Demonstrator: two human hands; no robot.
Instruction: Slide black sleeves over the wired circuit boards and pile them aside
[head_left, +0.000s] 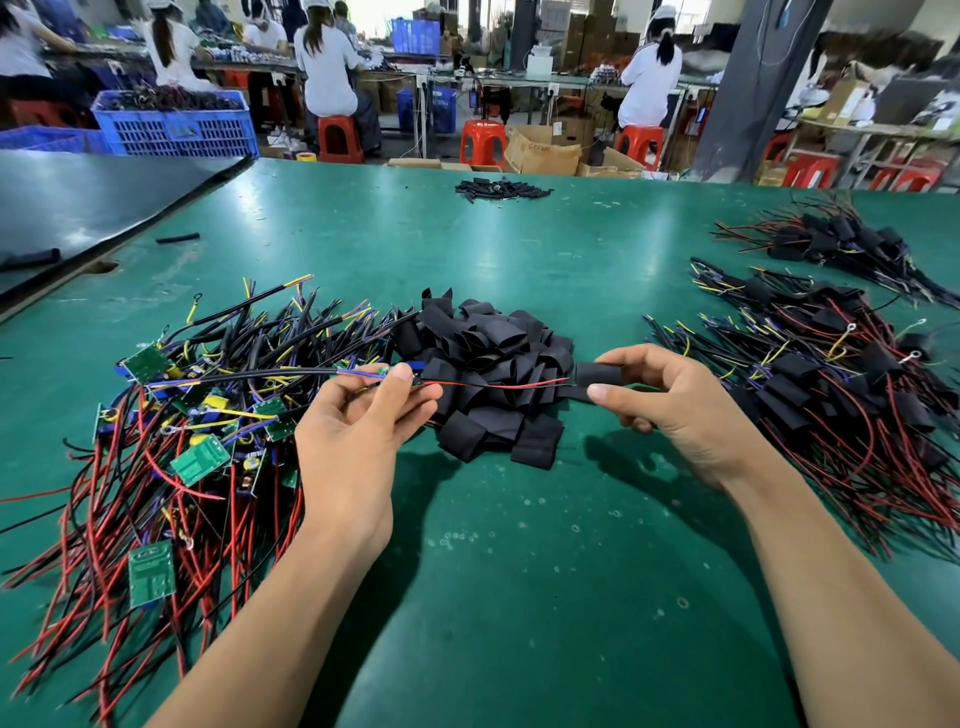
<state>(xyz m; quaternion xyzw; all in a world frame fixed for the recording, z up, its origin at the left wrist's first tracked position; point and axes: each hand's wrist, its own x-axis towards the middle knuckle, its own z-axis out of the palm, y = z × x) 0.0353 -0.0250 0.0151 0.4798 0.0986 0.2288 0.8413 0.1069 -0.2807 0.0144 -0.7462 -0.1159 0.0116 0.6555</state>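
My left hand (358, 426) pinches a wired circuit board (387, 371), mostly hidden by my thumb and fingers. Its red and black wires (498, 385) stretch right. My right hand (670, 400) holds a black sleeve (597, 375) between thumb and fingers, with the wire tips at the sleeve's mouth. A heap of loose black sleeves (488, 364) lies just behind both hands. On the left sits a tangle of bare green boards with wires (197, 436). On the right lies a pile of sleeved boards (831, 384).
A second pile of sleeved boards (841, 244) lies far right. A small heap of black tubes (501, 188) sits at the far edge of the green table (519, 545). A dark board (93, 202) covers the far-left corner. People work at benches behind.
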